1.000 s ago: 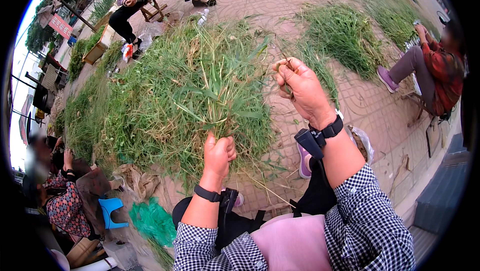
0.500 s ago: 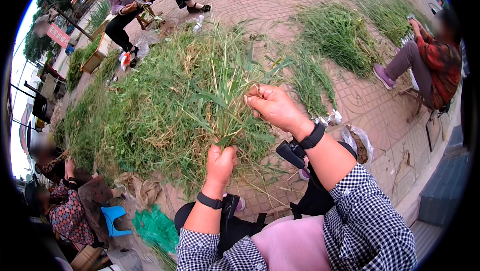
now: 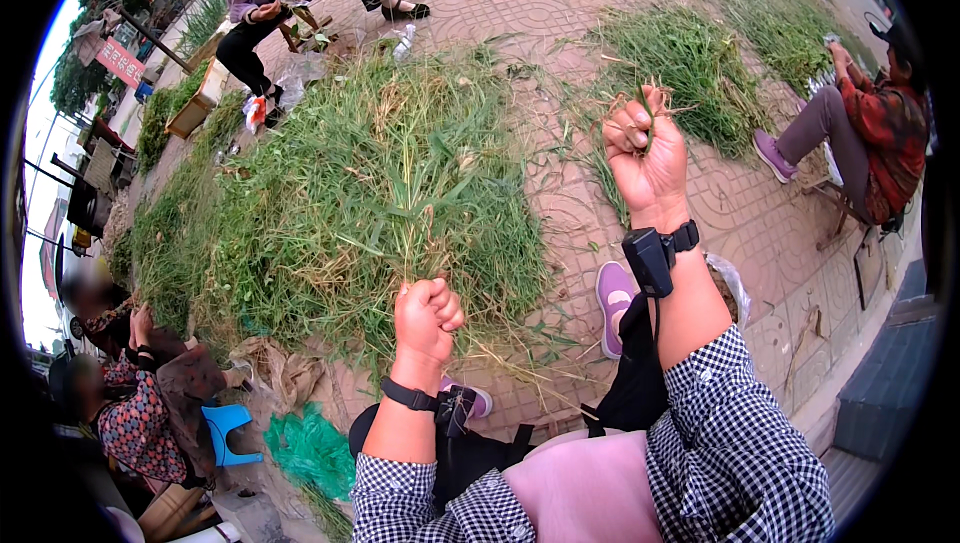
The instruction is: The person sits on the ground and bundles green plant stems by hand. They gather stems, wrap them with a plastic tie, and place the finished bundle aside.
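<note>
My left hand is closed in a fist around the stems of a grass bunch, whose long green leaves fan out above it. Behind the bunch spreads a big heap of cut grass, green mixed with straw-coloured stalks, so the bunch's outline is hard to separate from it. Off to the right, my right hand is raised with its fingers curled toward the palm. It grips a small tuft of brownish dry grass with a green stem, which sticks out past the fingers. The two hands are well apart.
More grass lies on the patterned paving at the right. A green plastic bag and a blue stool are at the lower left. Seated people work around the heap, one in a red patterned top at the right.
My right hand has pulled away from the bunch, up and to the right, taking a tuft of dry grass with it. The left hand keeps its hold, slightly turned.
</note>
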### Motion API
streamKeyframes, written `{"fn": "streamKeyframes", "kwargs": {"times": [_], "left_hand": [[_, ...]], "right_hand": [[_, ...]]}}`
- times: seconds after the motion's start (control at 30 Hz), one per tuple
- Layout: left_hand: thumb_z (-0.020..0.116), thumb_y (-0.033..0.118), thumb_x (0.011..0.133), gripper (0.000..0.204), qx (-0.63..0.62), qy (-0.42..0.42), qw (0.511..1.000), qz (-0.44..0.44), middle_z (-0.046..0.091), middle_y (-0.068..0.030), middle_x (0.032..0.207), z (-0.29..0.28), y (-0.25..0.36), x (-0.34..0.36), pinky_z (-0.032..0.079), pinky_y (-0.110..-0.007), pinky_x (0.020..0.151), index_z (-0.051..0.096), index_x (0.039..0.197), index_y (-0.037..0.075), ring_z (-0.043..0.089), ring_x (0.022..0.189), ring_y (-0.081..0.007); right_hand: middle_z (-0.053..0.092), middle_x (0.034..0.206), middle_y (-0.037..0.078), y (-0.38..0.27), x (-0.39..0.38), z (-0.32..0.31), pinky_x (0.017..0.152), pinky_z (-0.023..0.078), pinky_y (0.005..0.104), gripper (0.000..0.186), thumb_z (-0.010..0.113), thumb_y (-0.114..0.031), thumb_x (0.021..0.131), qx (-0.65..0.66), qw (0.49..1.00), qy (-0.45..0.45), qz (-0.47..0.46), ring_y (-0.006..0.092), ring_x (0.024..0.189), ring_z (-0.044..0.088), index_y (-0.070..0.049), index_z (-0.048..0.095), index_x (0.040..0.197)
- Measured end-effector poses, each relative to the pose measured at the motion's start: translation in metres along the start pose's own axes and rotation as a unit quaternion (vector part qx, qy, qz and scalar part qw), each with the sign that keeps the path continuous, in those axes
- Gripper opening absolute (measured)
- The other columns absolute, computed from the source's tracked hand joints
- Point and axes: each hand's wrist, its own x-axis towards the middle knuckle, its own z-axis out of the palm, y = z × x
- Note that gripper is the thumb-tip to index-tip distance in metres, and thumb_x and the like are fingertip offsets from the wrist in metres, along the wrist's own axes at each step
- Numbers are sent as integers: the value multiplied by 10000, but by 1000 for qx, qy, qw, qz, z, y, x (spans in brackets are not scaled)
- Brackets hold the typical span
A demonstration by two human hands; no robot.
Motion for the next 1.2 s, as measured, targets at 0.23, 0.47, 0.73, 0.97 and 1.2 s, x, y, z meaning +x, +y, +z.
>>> {"fn": "streamKeyframes", "kwargs": {"times": [0.23,0.47,0.73,0.97,1.2], "left_hand": [[451,122,904,123,-80,-86,992,-32,279,68,533,-3,8,-1,256,-265,415,573,886,105,255,429,-84],[450,110,884,154,-98,-173,977,-75,275,53,536,-9,-1,1,245,-272,430,600,914,93,258,436,-94],[444,11,831,98,5,-166,984,-67,304,19,552,9,-3,-12,210,-271,425,521,890,23,252,439,-86],[501,52,853,157,43,-161,984,-58,272,26,534,11,-4,-14,216,-270,427,563,984,-9,252,431,-98],[504,46,854,155,42,-188,979,-62,265,28,539,7,-6,-14,217,-275,432,570,983,-9,257,436,-99]], "right_hand": [[590,834,20,19,-12,12,565,372,237,156,552,-188,1002,-194,974,14,120,83,652,480,-39,589,981],[569,800,-29,49,-23,23,543,361,206,154,573,-181,984,-343,918,-8,201,35,602,424,-62,580,1083],[576,786,-15,56,-19,20,521,336,213,233,530,-77,949,-414,888,27,200,43,584,415,-86,593,1173],[571,746,-28,62,-21,19,497,294,207,227,565,-69,938,-459,879,-12,130,29,574,413,-99,625,1155],[575,795,-31,61,-21,20,574,356,236,173,615,-107,922,-524,844,-16,116,57,657,461,-83,625,1094]]}}
